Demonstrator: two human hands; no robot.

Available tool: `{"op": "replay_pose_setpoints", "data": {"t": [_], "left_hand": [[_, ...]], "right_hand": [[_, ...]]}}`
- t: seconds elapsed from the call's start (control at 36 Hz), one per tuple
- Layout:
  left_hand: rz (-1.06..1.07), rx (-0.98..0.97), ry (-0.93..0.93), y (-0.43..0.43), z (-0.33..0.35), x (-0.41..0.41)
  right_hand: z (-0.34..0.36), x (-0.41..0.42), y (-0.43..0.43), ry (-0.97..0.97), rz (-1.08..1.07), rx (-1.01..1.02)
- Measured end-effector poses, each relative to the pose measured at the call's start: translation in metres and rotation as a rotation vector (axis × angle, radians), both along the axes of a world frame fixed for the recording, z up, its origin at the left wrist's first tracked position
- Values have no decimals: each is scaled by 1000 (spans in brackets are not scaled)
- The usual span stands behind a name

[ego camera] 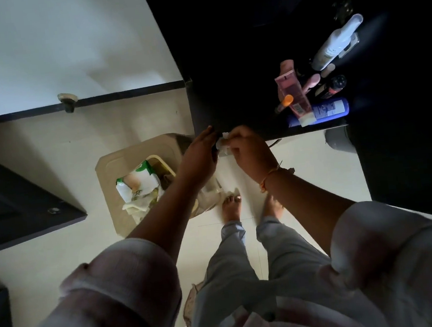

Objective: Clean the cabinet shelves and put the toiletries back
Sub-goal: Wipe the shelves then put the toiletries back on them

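Cleaning day at the cabinet: my hands meet at the near left edge of the dark table point(228, 83), with the pale tiled floor point(60, 257) below. My right hand point(250, 150), an orange thread point(270, 175) round its wrist, pinches a crumpled white wipe point(222, 143) in curled fingers. My left hand point(200, 156) is curled just beside the wipe. I cannot tell whether it grips anything.

The toiletries sit clustered to the right on the table, well apart from my hands. A blue bottle point(330, 111) lies on its side nearest the edge, its long axis running left to right. A pink tube point(291, 90) lies across its left end, long axis far to near, crimped end pointing far. An orange-capped stick point(284, 104) rests just left of the tube. A dark bottle point(331, 87) stands behind the blue one. Farther off, a white spray bottle point(335, 43) shows its clear cap pointing far right.

On the floor to the left, a beige bin point(110, 171) holds a green-and-white packet point(136, 183).
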State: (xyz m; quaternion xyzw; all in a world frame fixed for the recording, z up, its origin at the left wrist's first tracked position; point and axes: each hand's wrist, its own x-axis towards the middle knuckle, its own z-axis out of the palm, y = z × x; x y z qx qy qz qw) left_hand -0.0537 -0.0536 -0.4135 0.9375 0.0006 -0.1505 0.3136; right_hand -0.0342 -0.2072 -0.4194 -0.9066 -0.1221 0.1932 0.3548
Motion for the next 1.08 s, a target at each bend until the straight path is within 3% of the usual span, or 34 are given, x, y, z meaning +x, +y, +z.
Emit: {"op": "replay_pose_setpoints", "data": {"t": [0.19, 0.47, 0.61, 0.83, 1.08], "left_hand": [[372, -201, -26, 8, 10, -53], [723, -11, 7, 70, 15, -113], [811, 64, -34, 100, -6, -146], [775, 75, 81, 109, -33, -172], [703, 154, 63, 110, -13, -174]], "right_hand": [[16, -25, 30, 231, -158, 266], [13, -67, 92, 402, 109, 226], [8, -83, 112, 352, 259, 65], [4, -100, 121, 229, 469, -126], [17, -99, 113, 181, 491, -172]]}}
